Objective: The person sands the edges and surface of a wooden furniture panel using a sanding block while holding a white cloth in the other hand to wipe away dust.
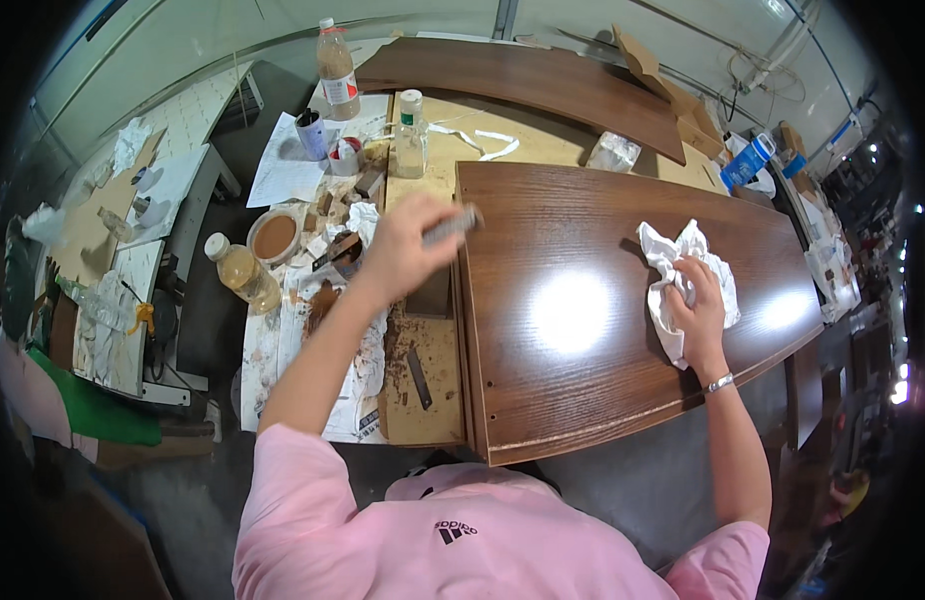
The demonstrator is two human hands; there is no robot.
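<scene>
A dark brown wood-grain panel [573, 400] lies in front of me on top of other panels. My right hand [699, 312] presses a crumpled white cloth [668, 260] onto its surface, fingers curled over the fabric. Raised by the panel's left edge, my left hand [413, 242] is closed around a small grey block [453, 227]; motion blur hides its exact kind. Left of that hand sit a bowl of brown paste [276, 236] and several small brown and white pieces. A flat dark strip [420, 379] rests on the stained board below my left wrist.
Bottles stand at the back: a clear one [411, 135] and one with brown contents [337, 70]. A yellowish bottle [245, 274] is at the left. Behind lie another brown panel [523, 75], a white block [614, 152] and a blue container [749, 162]. A side bench [188, 170] holds clutter.
</scene>
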